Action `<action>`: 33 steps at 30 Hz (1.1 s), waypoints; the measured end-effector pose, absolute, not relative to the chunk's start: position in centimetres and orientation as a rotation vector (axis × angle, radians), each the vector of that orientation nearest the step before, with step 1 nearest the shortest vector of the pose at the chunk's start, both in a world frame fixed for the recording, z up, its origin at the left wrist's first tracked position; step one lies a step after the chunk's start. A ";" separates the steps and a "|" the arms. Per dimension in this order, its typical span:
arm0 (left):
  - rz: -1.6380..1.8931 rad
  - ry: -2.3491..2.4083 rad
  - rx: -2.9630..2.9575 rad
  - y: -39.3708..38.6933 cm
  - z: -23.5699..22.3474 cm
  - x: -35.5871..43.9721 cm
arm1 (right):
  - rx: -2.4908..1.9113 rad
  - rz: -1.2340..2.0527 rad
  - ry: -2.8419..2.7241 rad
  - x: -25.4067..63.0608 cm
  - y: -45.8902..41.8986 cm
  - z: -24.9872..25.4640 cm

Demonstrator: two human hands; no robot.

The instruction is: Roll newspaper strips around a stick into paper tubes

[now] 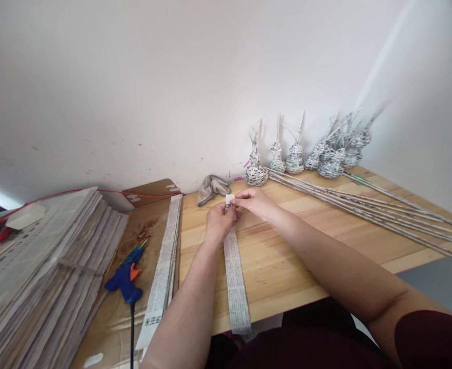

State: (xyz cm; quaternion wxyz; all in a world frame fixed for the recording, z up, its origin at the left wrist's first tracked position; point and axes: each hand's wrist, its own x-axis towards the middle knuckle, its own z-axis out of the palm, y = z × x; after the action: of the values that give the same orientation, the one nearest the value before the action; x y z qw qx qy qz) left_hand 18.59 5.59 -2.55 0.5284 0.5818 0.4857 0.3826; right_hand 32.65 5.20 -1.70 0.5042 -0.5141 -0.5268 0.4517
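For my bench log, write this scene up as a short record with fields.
Left hand: pinches the printed paper strip near its far end
Right hand: pinches the same end
Strip position: lengthwise on the wooden table, near end at the front edge
Left side: strip pile, newspaper stack, blue glue gun on cardboard
Just beyond hands: crumpled cloth
Far right, by the wall: several woven gourd-shaped pieces
Right side: long thin paper rods

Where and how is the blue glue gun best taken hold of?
Probably by the handle of the glue gun, coming from the near side: it lies on the cardboard with its handle and cord toward the picture's bottom, while the nozzle points away.
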 end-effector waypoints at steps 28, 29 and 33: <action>0.817 1.057 1.301 5.0 -1.9 18.9 | -1.241 1.227 -0.980 32.4 5.2 -1.5; 0.818 1.053 1.306 5.0 -1.9 19.0 | -1.244 1.217 -0.977 32.4 5.2 -1.5; 0.832 1.053 1.323 5.0 -2.0 19.0 | -1.242 1.216 -1.000 32.3 5.1 -1.4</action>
State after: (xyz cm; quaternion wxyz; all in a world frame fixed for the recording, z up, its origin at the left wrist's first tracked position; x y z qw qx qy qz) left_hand 18.96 4.97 -1.97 0.5881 0.5678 0.4518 0.3572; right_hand 32.29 5.06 -1.43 0.5380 -0.5219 -0.4205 0.5112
